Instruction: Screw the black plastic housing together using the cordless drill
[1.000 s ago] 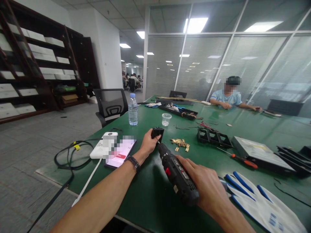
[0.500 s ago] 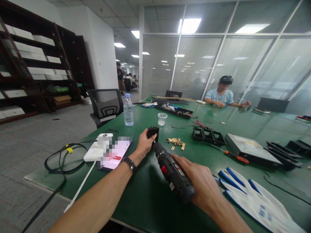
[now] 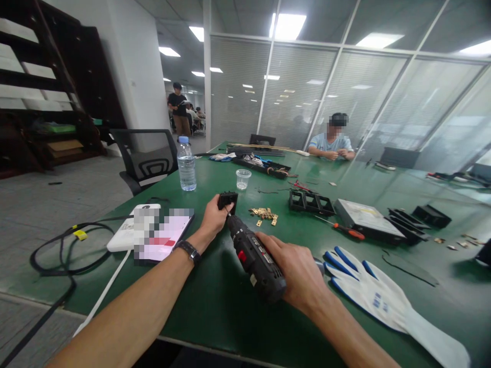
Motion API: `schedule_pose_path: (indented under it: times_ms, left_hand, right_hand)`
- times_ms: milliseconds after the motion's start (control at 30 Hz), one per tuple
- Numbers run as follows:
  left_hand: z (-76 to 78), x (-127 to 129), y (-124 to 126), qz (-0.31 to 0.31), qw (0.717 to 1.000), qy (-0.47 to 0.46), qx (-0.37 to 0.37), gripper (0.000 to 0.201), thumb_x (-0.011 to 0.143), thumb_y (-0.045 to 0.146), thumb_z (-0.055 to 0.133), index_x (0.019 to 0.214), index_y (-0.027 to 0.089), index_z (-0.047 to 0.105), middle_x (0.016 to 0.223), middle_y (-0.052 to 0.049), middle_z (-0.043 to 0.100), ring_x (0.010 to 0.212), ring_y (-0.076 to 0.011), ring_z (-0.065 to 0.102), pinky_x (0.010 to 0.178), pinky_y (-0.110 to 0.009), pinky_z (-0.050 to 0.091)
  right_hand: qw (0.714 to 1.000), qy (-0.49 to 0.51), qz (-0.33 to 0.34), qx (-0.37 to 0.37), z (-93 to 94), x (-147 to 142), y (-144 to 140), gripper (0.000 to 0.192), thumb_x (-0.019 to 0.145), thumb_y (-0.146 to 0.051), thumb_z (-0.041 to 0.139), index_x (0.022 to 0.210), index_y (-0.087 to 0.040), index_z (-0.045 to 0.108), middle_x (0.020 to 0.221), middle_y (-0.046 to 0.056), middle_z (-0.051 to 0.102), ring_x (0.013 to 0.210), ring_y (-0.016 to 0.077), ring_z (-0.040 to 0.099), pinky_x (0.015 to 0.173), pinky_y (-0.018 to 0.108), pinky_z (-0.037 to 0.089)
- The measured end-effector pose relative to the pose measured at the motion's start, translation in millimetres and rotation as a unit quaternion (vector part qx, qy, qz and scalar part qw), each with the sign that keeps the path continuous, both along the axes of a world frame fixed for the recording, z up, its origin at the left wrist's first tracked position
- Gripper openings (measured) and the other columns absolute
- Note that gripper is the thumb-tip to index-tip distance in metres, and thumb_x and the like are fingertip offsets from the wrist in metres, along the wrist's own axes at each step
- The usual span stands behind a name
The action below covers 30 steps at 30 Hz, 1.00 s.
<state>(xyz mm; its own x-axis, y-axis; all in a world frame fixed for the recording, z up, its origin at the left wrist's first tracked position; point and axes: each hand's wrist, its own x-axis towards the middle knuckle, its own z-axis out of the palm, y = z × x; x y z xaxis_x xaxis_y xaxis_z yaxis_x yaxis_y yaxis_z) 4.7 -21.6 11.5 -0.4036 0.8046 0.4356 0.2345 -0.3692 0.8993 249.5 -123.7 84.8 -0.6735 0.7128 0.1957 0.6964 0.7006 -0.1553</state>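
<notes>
My right hand (image 3: 293,268) grips a black cordless drill (image 3: 255,258) whose bit points away from me, toward the upper left. My left hand (image 3: 213,221) is closed around a small black plastic part (image 3: 228,200) and holds it up at the drill's tip. The bit meets the part near my left fingers; whether it sits in a hole I cannot tell. Just right of the part lies a pile of small brass-coloured plates (image 3: 265,213) on the green table (image 3: 215,317). A clear plastic cup (image 3: 243,179) stands behind it.
Left are a phone (image 3: 169,235), a white device (image 3: 128,232) with cables and a water bottle (image 3: 186,166). Right are a black three-bay frame (image 3: 311,203), an orange-handled screwdriver (image 3: 351,232), a metal-topped box (image 3: 368,220) and a white-blue glove (image 3: 378,296). Another person (image 3: 332,140) sits across.
The camera view has turned to the right, shifting everything leftward. Both hands keep the drill and black part together. The seated person's hands have come together.
</notes>
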Motion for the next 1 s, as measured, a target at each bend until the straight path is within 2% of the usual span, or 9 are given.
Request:
schedule_pose_path:
  times_ms: [267, 533, 867, 1000]
  left_hand:
    - [-3.2, -0.7, 3.5, -0.007, 0.999, -0.034, -0.012, 0.037, 0.067, 0.035, 0.072, 0.096, 0.014, 0.064, 0.086, -0.003, 0.067, 0.076, -0.0146, 0.058, 0.077, -0.029, 0.046]
    - [1.6, 1.9, -0.6, -0.017, 0.998, -0.048, -0.026, 0.04, 0.064, 0.034, 0.074, 0.097, 0.014, 0.065, 0.079, -0.002, 0.065, 0.072, -0.014, 0.056, 0.073, -0.028, 0.047]
    - [0.5, 3.0, 0.3, -0.018, 0.997, -0.063, -0.029, 0.042, 0.063, 0.036, 0.075, 0.098, 0.014, 0.064, 0.079, -0.002, 0.064, 0.069, -0.013, 0.055, 0.069, -0.027, 0.046]
    - [2.1, 3.4, -1.2, -0.01, 0.999, -0.033, -0.02, 0.039, 0.064, 0.035, 0.074, 0.096, 0.014, 0.064, 0.083, -0.003, 0.065, 0.073, -0.014, 0.056, 0.072, -0.027, 0.046]
  right_hand:
    - [1.0, -0.005, 0.006, 0.01, -1.1, 1.0, 1.1, 0.065, 0.075, -0.031, 0.059, 0.136, -0.03, 0.037, 0.112, 0.002, 0.065, 0.087, 0.0239, 0.065, 0.063, 0.03, 0.034]
    - [1.0, -0.002, -0.004, -0.015, -0.1, 3.9, 1.7, 0.068, 0.076, -0.036, 0.059, 0.139, -0.03, 0.034, 0.119, 0.005, 0.063, 0.093, 0.0241, 0.064, 0.071, 0.031, 0.038]
    - [1.0, -0.025, -0.009, -0.008, 0.8, 4.7, 1.8, 0.076, 0.075, -0.034, 0.06, 0.143, -0.029, 0.027, 0.117, 0.006, 0.062, 0.092, 0.0253, 0.064, 0.068, 0.031, 0.039]
    - [1.0, -0.023, -0.008, -0.004, 0.1, 5.3, 1.6, 0.077, 0.075, -0.035, 0.061, 0.143, -0.029, 0.027, 0.117, 0.006, 0.062, 0.091, 0.0253, 0.064, 0.069, 0.031, 0.04]
